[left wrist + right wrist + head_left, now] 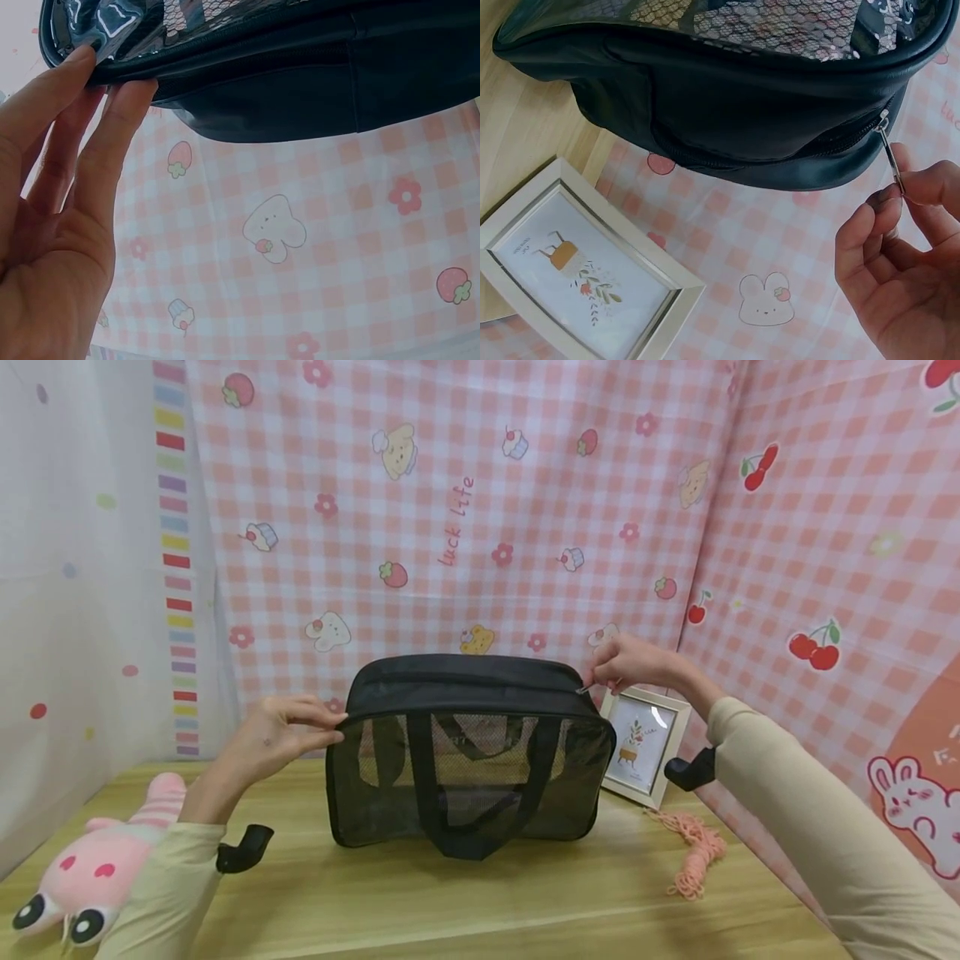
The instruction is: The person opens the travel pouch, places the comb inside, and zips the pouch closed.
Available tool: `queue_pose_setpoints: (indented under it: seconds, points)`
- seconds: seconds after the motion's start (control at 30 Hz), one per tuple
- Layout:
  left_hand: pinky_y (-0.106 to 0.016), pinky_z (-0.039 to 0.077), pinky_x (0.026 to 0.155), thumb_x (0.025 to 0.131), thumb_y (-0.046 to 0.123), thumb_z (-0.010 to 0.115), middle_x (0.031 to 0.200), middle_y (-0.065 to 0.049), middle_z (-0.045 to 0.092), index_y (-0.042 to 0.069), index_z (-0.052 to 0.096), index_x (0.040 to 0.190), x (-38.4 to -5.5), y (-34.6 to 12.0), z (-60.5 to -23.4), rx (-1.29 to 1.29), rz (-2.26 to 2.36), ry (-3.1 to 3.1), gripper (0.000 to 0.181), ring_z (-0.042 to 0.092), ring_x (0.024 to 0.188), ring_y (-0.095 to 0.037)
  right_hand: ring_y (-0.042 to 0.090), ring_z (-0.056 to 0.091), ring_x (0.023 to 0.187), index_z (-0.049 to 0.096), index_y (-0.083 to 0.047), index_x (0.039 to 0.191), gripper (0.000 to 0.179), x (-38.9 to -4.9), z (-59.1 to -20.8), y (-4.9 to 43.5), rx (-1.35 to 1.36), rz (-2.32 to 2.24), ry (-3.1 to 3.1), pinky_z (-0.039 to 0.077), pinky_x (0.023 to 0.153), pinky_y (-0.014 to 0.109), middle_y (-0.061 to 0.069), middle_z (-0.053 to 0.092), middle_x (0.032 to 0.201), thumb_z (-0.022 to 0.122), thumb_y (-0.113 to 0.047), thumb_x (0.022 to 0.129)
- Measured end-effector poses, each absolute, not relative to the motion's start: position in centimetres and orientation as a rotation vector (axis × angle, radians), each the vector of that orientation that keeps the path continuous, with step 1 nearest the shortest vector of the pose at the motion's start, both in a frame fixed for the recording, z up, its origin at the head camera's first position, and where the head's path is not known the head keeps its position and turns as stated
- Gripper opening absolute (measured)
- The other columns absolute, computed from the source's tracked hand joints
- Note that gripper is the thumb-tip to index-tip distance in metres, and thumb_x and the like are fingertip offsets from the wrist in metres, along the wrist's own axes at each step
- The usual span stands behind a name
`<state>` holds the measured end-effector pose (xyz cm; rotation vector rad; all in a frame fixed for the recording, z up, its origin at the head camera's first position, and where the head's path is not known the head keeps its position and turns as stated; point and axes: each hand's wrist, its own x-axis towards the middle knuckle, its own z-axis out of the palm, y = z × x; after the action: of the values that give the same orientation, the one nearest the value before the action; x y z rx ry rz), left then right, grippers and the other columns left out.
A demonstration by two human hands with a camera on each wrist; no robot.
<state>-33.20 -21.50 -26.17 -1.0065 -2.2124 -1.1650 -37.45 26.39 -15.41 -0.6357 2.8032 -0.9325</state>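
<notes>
A black bag (480,693) with a see-through front panel and dark straps stands upright on the wooden table. At its upper left corner, my left hand (281,735) pinches the edge between thumb and fingers; the left wrist view shows the fingertips (139,94) on the black piping. My right hand (633,662) is at the upper right end of the bag. There it pinches a metal zipper pull (889,154), whose slider sits on the zipper (780,161) along the bag's top. Mesh shows through the clear panel; the contents cannot be made out.
A framed picture (643,745) leans behind the bag's right side. Nearby on the table (420,902) lies a bundle of peach cord (697,856). A pink plush toy (97,868) with big eyes lies at the left, partly behind my left sleeve. Checked cloth (450,510) hangs behind.
</notes>
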Motion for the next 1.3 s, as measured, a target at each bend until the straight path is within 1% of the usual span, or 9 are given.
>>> queue_pose_setpoints:
  seconds: [0.1,0.23,0.33,0.47,0.73,1.0,1.17,1.23,1.3]
  points:
    - [-0.024,0.053,0.057,0.079,0.003,0.076,0.087,-0.003,0.067,0.005,0.076,0.098,-33.2,-21.6,-26.1,-1.009,-1.160,-2.205,0.019,0.061,0.076,-0.011,0.014,0.049,0.062,0.070,0.006,0.088,0.022,-37.4,-15.5,26.7,-0.604,-0.942,2.807,0.050,0.058,0.026,0.006,0.056,0.069,0.049,-0.001,0.092]
    - [-0.025,0.053,0.058,0.079,0.003,0.076,0.087,-0.003,0.067,0.005,0.076,0.099,-33.2,-21.6,-26.2,-1.006,-1.144,-2.210,0.019,0.061,0.075,-0.011,0.015,0.048,0.062,0.070,0.007,0.091,0.021,-37.3,-16.0,27.5,-0.560,-0.981,2.796,0.050,0.059,0.026,0.007,0.057,0.069,0.050,-0.001,0.092]
    - [-0.025,0.052,0.058,0.080,0.004,0.076,0.087,-0.002,0.066,0.005,0.076,0.099,-33.2,-21.6,-26.2,-1.004,-1.139,-2.224,0.019,0.060,0.074,-0.011,0.015,0.049,0.063,0.070,0.007,0.093,0.022,-37.1,-16.6,28.1,-0.540,-1.026,2.775,0.050,0.059,0.027,0.009,0.062,0.075,0.049,0.001,0.091]
    - [-0.026,0.053,0.058,0.080,0.002,0.075,0.087,-0.003,0.066,0.004,0.076,0.099,-33.3,-21.7,-26.3,-0.999,-1.148,-2.238,0.019,0.060,0.074,-0.012,0.014,0.048,0.063,0.069,0.009,0.095,0.023,-37.1,-17.2,28.5,-0.533,-1.090,2.740,0.049,0.058,0.026,0.010,0.065,0.082,0.048,0.001,0.092]
    - [-0.026,0.054,0.061,0.082,0.001,0.073,0.090,-0.006,0.066,0.002,0.075,0.101,-33.2,-21.7,-26.2,-0.996,-1.216,-2.262,0.020,0.061,0.076,-0.013,0.014,0.049,0.065,0.068,0.008,0.097,0.023,-37.0,-17.1,28.6,-0.520,-1.111,2.728,0.049,0.060,0.027,0.009,0.064,0.084,0.048,-0.001,0.092]
    - [-0.027,0.053,0.059,0.081,0.004,0.075,0.089,-0.002,0.066,0.005,0.075,0.101,-33.3,-21.7,-26.2,-0.998,-1.152,-2.252,0.020,0.061,0.077,-0.012,0.016,0.049,0.066,0.067,0.011,0.103,0.025,-37.2,-17.2,29.1,-0.533,-1.122,2.705,0.051,0.062,0.029,0.012,0.064,0.089,0.048,0.000,0.092]
    - [-0.027,0.054,0.059,0.079,0.001,0.075,0.088,-0.002,0.067,0.005,0.076,0.099,-33.4,-21.8,-26.3,-1.006,-1.143,-2.236,0.020,0.062,0.079,-0.011,0.016,0.048,0.065,0.068,0.008,0.101,0.025,-37.4,-17.3,29.3,-0.507,-1.133,2.693,0.050,0.061,0.029,0.013,0.064,0.092,0.047,0.001,0.091]
    - [-0.027,0.054,0.059,0.079,0.000,0.075,0.088,-0.002,0.067,0.004,0.076,0.099,-33.5,-21.8,-26.3,-1.007,-1.151,-2.233,0.020,0.062,0.078,-0.011,0.016,0.048,0.065,0.068,0.008,0.101,0.024,-37.4,-17.3,29.3,-0.509,-1.141,2.685,0.050,0.061,0.028,0.013,0.064,0.092,0.047,0.001,0.090]
    - [-0.027,0.054,0.059,0.079,0.000,0.075,0.089,-0.002,0.067,0.004,0.076,0.099,-33.5,-21.8,-26.3,-1.005,-1.157,-2.235,0.020,0.062,0.078,-0.011,0.015,0.049,0.065,0.067,0.011,0.102,0.025,-37.4,-17.3,29.3,-0.512,-1.152,2.677,0.049,0.060,0.028,0.013,0.063,0.088,0.047,0.002,0.090]
